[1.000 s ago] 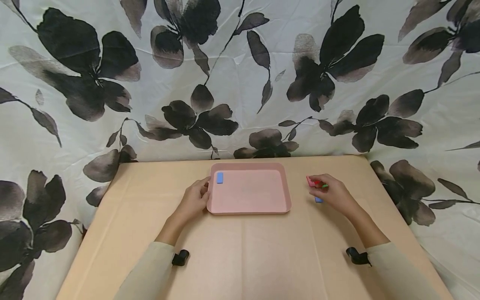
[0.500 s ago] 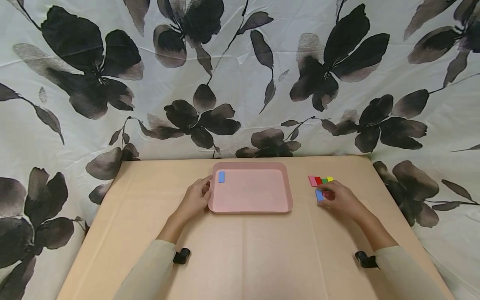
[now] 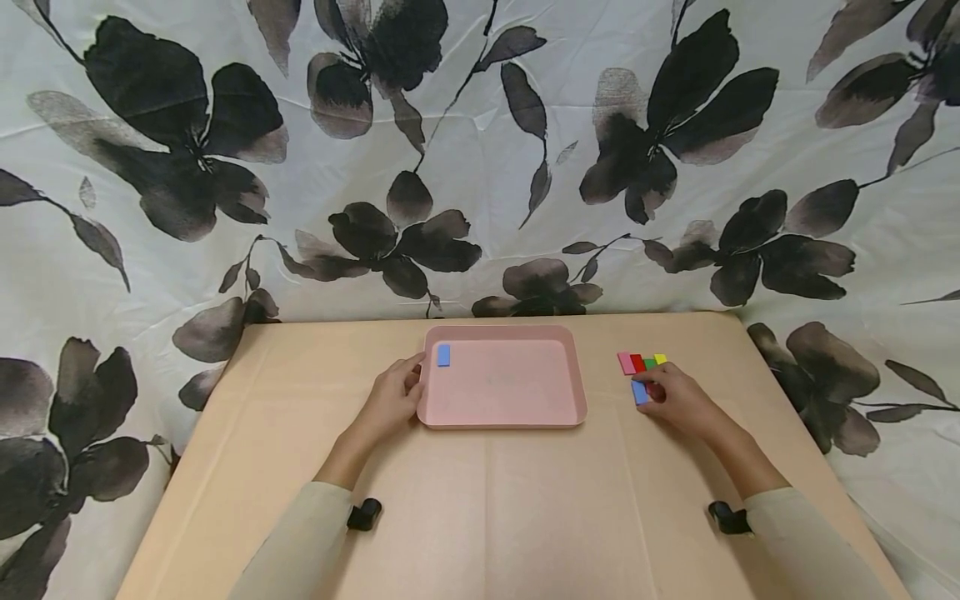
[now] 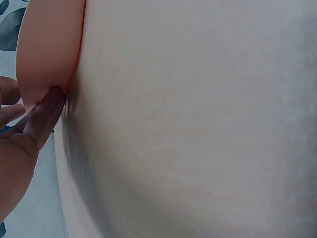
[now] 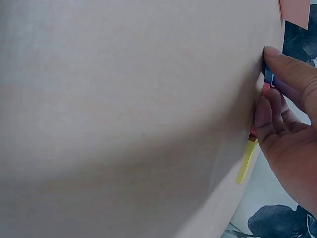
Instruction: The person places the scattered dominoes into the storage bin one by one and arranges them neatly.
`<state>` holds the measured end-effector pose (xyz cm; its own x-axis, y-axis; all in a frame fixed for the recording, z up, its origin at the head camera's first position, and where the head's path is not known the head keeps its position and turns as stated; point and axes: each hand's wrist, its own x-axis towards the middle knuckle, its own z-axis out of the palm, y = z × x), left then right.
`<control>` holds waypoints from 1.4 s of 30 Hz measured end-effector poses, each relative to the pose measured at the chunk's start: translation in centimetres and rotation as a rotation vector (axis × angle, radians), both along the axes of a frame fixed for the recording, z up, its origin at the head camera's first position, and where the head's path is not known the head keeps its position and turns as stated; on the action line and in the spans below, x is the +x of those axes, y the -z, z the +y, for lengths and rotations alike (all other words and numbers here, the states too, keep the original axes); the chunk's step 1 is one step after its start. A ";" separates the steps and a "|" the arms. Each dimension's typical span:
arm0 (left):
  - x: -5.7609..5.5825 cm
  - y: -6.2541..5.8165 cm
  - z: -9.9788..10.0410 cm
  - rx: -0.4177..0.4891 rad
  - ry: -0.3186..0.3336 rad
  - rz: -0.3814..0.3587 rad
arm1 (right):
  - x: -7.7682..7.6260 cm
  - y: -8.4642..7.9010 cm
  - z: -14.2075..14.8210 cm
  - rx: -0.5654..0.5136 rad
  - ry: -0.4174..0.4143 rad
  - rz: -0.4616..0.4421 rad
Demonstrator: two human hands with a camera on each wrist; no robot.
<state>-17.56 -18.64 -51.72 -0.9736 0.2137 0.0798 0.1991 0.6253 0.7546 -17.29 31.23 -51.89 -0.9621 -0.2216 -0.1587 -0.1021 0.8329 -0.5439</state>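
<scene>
Clock face as in head view, hub = middle of pink tray [image 3: 510,379]. Left hand [image 3: 388,398] at 9 o'clock: thumb and fingers grip the tray's left edge. Tray blue block [image 3: 443,355] lies inside, at 10, just off the left wall. Out past the tray's 3 o'clock side, on the table [image 3: 480,517]: pink block [image 3: 626,363], red block [image 3: 637,363], green block [image 3: 649,364], yellow block [image 3: 660,358], tight row. At the pink one's 5, near blue block [image 3: 639,392]; right hand [image 3: 678,400] pinches it, thumb and finger on opposite edges. Dark red block [image 3: 656,392] at its 3, mostly under the hand.

My read: step in hand is the pick of that near blue. Next move would call for a straight lift, no nudge to the red beside it, tray kept steady.

Count: 1 tray; blocks 2 blue, 2 red, 1 each pink, green, yellow. That's 7 visible; more under the hand, can't tell.
</scene>
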 end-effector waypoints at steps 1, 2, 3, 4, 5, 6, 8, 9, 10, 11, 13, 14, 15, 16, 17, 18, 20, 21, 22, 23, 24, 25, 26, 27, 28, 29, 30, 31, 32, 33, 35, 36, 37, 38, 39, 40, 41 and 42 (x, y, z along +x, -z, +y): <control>0.0 0.0 0.0 0.001 0.000 -0.001 | 0.0 0.0 0.0 -0.001 0.001 -0.001; 0.0 -0.1 0.1 0.002 0.001 -0.001 | 0.0 0.0 0.1 -0.002 0.000 -0.002; 0.0 0.0 0.1 -0.001 0.001 0.002 | 0.0 0.0 0.1 -0.003 -0.001 -0.002; 0.0 -0.1 0.1 -0.003 0.002 0.003 | 0.0 0.0 0.2 -0.004 -0.003 0.002; 0.0 -0.1 0.1 -0.004 0.001 0.002 | 0.0 0.0 0.2 -0.003 -0.006 0.008; 0.0 -0.1 0.2 -0.007 -0.001 0.000 | 0.0 0.0 0.3 -0.002 -0.009 0.015; 0.0 -0.1 0.2 -0.009 -0.003 -0.004 | 0.0 0.1 0.4 0.000 -0.013 0.034; 0.1 -0.1 0.2 -0.009 -0.004 -0.008 | 0.0 0.1 0.5 0.001 -0.015 0.043; 0.1 -0.1 0.2 -0.009 -0.005 -0.011 | 0.0 0.2 0.5 0.002 -0.016 0.052; 0.1 0.0 0.2 -0.010 -0.006 -0.015 | 0.1 0.2 0.5 0.001 -0.015 0.058; 0.2 0.0 0.2 -0.010 -0.007 -0.022 | 0.1 0.1 0.5 -0.001 -0.016 0.070; 0.2 0.0 0.1 -0.011 -0.008 -0.024 | 0.1 0.0 0.4 -0.003 -0.014 0.074; 0.2 0.1 0.1 -0.015 -0.009 -0.024 | 0.1 -0.1 0.3 -0.005 -0.013 0.078; 0.3 0.1 0.1 -0.019 -0.008 -0.023 | 0.1 -0.3 0.2 -0.010 -0.016 0.084; 0.3 0.1 0.1 -0.019 -0.010 -0.026 | 0.0 -0.4 0.0 -0.014 -0.019 0.088; 0.3 0.1 0.1 -0.020 -0.012 -0.025 | 0.0 -0.6 -0.1 -0.015 -0.024 0.096; 0.3 0.1 0.1 -0.022 -0.012 -0.022 | 0.0 -1.0 -0.5 -0.022 -0.029 0.108; 0.3 0.1 0.1 -0.023 -0.013 -0.023 | 0.0 -1.2 -0.6 -0.024 -0.034 0.120; 0.3 0.0 0.1 -0.021 -0.013 -0.024 | 0.0 -1.4 -0.8 -0.026 -0.040 0.131; 0.3 0.1 0.1 -0.019 -0.013 -0.026 | 0.0 -1.6 -1.0 -0.028 -0.042 0.141; 0.3 0.1 0.1 -0.019 -0.013 -0.026 | 0.0 -1.7 -1.2 -0.036 -0.047 0.153; 0.3 0.1 0.1 -0.018 -0.014 -0.026 | 0.0 -1.9 -1.4 -0.047 -0.051 0.165; 0.2 0.1 0.1 -0.016 -0.015 -0.025 | -0.1 -2.1 -1.6 -0.056 -0.054 0.176; 0.2 0.1 0.2 -0.015 -0.016 -0.025 | -0.1 -2.2 -1.8 -0.065 -0.057 0.186; 0.2 0.1 0.1 -0.015 -0.014 -0.020 | -0.1 -2.4 -2.0 -0.078 -0.058 0.189; 0.2 0.0 0.2 -0.016 -0.013 -0.015 | -0.2 -2.5 -2.3 -0.084 -0.059 0.195; 0.2 0.0 0.1 -0.015 -0.014 -0.013 | -0.3 -2.6 -2.5 -0.091 -0.058 0.200; 0.2 0.0 0.1 -0.016 -0.014 -0.010 | -0.3 -2.7 -2.8 -0.095 -0.056 0.205; 0.2 0.0 0.1 -0.019 -0.014 -0.009 | -0.4 -2.8 -3.1 -0.098 -0.058 0.209; 0.2 0.0 0.1 -0.022 -0.012 -0.006 | -0.5 -2.9 -3.5 -0.098 -0.058 0.211; 0.2 0.0 0.1 -0.027 -0.013 -0.007 | -0.7 -3.1 -4.1 -0.102 -0.058 0.212; 0.2 0.0 0.1 -0.027 -0.014 -0.008 | -0.8 -3.2 -4.4 -0.108 -0.057 0.209; 0.3 -0.1 0.1 -0.030 -0.013 -0.007 | -0.9 -3.3 -4.7 -0.118 -0.061 0.203; 0.3 -0.1 0.1 -0.030 -0.013 -0.006 | -1.0 -3.5 -5.0 -0.125 -0.064 0.195; 0.3 -0.1 0.1 -0.030 -0.012 -0.005 | -1.1 -3.6 -5.3 -0.132 -0.068 0.189; 0.2 -0.2 0.1 -0.030 -0.012 -0.007 | -1.2 -3.8 -5.6 -0.140 -0.072 0.186; 0.2 -0.2 0.1 -0.031 -0.011 -0.005 | -1.4 -3.9 -5.8 -0.146 -0.075 0.185; 0.2 -0.2 0.1 -0.032 -0.010 -0.003 | -1.5 -4.0 -6.0 -0.149 -0.078 0.186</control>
